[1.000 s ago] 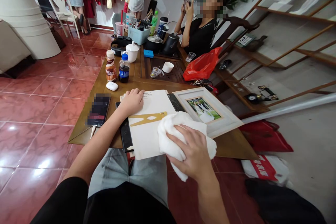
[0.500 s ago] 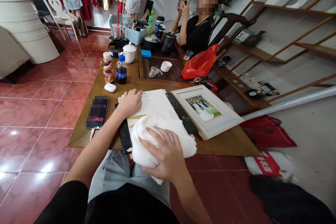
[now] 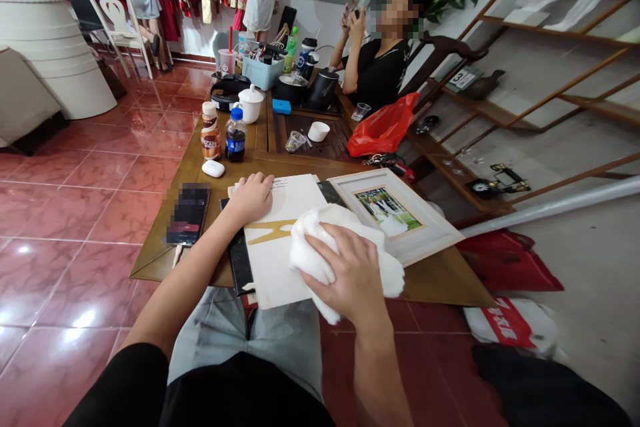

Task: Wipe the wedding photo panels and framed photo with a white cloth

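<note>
My right hand (image 3: 346, 268) grips a bunched white cloth (image 3: 370, 233), pressed over the right part of a white board (image 3: 277, 270) lying on the table. A tan strip-shaped marking (image 3: 270, 232) shows on the board, partly covered by the cloth. At the board's far left edge, my left hand (image 3: 250, 195) lies flat with fingers stretched out, resting on it. A dark panel (image 3: 239, 257) sticks out from beneath the board. Just to the right, a white picture frame (image 3: 435, 227) with a photo of people outdoors rests on the table, its near-left part behind the cloth.
A phone (image 3: 189, 213), an earbud case (image 3: 213, 169), a coffee bottle (image 3: 211, 130) and a cola bottle (image 3: 235, 137) stand to the left. Farther back are a lidded white mug (image 3: 251, 105) and a red plastic bag (image 3: 383, 127). Another person (image 3: 377, 60) sits at the far side holding up a phone.
My right hand has wiped rightward with the cloth, toward the picture frame, uncovering more of the board and its tan marking. My left hand stays on the board.
</note>
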The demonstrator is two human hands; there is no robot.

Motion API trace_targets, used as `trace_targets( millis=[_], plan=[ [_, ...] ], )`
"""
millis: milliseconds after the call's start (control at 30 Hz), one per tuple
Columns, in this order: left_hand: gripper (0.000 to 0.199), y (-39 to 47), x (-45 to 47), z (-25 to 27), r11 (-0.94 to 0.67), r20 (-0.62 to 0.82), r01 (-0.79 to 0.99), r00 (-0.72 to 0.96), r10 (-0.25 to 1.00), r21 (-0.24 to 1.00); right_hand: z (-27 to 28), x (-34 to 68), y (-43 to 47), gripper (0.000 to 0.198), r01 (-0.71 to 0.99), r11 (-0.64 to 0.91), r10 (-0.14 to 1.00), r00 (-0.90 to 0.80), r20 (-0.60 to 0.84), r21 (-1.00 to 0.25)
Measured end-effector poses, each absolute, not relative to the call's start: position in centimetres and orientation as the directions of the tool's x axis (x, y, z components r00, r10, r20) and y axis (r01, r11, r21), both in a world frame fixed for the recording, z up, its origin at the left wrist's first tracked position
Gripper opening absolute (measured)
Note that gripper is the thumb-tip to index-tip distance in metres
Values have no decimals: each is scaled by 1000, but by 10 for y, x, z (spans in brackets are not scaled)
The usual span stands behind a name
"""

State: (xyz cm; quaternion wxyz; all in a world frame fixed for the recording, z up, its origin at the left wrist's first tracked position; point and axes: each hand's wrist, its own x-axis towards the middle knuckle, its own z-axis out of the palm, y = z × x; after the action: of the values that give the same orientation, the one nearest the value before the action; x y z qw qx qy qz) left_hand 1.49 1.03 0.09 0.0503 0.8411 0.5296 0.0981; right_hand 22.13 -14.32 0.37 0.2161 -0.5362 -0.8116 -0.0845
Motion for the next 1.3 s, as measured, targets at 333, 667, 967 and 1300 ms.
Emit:
trace_targets(
  millis=[333, 667, 967, 1300],
  plan=[
    [48, 12, 13, -1, -445, 114, 882, 431, 895, 157, 11, 175, -133, 61, 740, 641, 759, -573, 309, -201],
    [51, 9, 15, 3, -429, 111, 886, 415, 903, 176, 2, 234, -117, 46, 911, 381, 859, -287, 424, -156],
    [51, 5, 18, 2, -386, 136, 903, 366, 921, 187, 7, 200, -121, 47, 883, 453, 834, -373, 406, -121],
    [58, 4, 14, -4, 66, 162, 928, -134, 978, 368, 8, 195, -122, 46, 883, 445, 845, -360, 396, -147]
  ],
)
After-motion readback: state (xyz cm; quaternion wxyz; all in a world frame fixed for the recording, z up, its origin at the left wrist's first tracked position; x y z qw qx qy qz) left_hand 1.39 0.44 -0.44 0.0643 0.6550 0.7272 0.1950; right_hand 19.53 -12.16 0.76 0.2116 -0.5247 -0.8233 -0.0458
